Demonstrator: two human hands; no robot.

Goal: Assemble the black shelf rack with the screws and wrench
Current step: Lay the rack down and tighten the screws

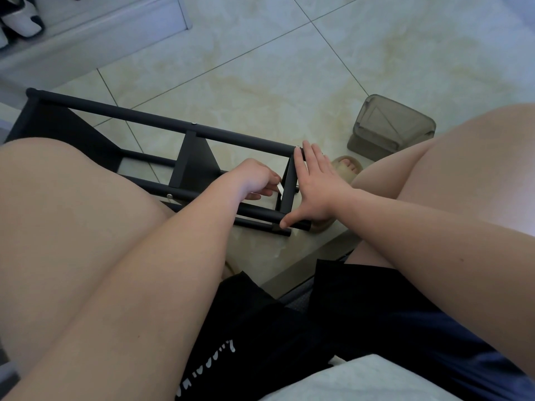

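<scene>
The right hand point(317, 188) is spread flat with its fingers straight. The palm and fingers press against the outer face of the end panel point(289, 183) of the black shelf rack point(162, 122), and the thumb reaches down to touch the tip of a lower tube point(260, 212); it grasps nothing. Just on the other side of that panel, the left hand point(254, 179) has its fingers curled in and pinches a small pale piece point(279, 189) held against the panel's inner edge. The piece is too small to tell whether it is a screw or the wrench. The rack lies on its side on the tiled floor point(289, 68) between the person's bare knees, its long tubes running from the upper left toward the hands. A middle panel point(197, 163) stands between the tubes, and a small bright screw head point(193, 123) shows on the upper tube above that panel. Just beyond the right hand, a foot in a tan slipper point(347, 166) rests on the floor. Near it stands a translucent grey container point(390, 131) with a lid. At the top left corner a pair of black and white shoes point(23, 21) sits on a pale ledge. Black shorts point(289, 328) fill the lower middle.
</scene>
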